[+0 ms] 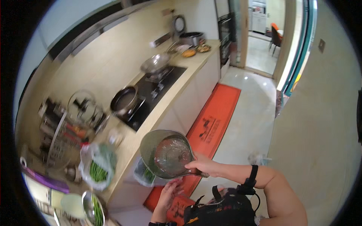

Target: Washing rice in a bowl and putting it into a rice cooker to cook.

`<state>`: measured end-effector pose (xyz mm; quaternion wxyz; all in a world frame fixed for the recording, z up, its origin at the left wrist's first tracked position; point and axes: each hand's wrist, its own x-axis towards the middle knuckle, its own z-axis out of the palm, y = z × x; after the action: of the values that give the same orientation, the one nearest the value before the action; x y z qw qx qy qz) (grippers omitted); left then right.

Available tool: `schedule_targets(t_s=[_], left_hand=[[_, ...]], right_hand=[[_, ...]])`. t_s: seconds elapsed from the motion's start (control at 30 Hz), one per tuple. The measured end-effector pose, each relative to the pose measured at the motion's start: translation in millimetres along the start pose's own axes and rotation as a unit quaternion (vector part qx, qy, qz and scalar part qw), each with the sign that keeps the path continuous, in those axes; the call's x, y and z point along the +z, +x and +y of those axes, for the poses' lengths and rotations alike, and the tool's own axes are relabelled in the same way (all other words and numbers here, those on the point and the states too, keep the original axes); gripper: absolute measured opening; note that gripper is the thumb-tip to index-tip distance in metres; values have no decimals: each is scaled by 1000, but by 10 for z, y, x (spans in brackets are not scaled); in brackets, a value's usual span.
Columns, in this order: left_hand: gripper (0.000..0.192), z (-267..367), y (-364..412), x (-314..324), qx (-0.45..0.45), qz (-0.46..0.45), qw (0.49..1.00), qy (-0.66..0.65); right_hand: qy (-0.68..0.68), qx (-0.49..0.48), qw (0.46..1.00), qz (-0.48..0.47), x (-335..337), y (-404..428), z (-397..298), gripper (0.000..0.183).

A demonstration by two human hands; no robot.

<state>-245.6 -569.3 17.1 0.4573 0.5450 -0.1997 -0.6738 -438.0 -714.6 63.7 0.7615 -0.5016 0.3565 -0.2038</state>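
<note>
My right hand [206,166] grips a round, see-through basin with a mesh-like wall [150,151], by its handle side, with the thumb over the rim. Its glossy bottom shows reflections, and the red mat shows through. Just below the basin's lower rim is my left hand [170,192], fingers apart and nothing visible in them; whether it touches the basin I cannot tell. Partly hidden behind the basin is a clear plastic bag [139,173] with green vegetables. On the counter, another plastic bag [109,158] holds long green stalks.
A metal bowl [90,207] with green stalks stands at lower left. The black hob [150,99] carries a frying pan [124,99] and a steel wok [155,63]. Beyond are filled plates [189,53] and an open cooker [191,39]. A red mat [217,113] covers floor beside the cabinets.
</note>
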Motion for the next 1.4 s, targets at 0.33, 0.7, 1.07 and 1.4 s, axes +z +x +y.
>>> schedule_targets(t_s=[0.33,0.7,1.07,1.4], left_hand=[[36,1243,2785,1060,-24,-113,985,130],[36,3063,5823,2430,-9,-187,967,171],[34,4282,8128,3744,56,-156,973,160],[34,5867,9347,4117,191,2,971,144]], right_hand=[[112,-8,955,276,-2805,396,-940,41],[183,42,879,438,-5193,1350,-1975,24],[128,9,922,365,-7767,3344,-3595,28],[-1,-67,958,278,-9064,5693,-5486,24]])
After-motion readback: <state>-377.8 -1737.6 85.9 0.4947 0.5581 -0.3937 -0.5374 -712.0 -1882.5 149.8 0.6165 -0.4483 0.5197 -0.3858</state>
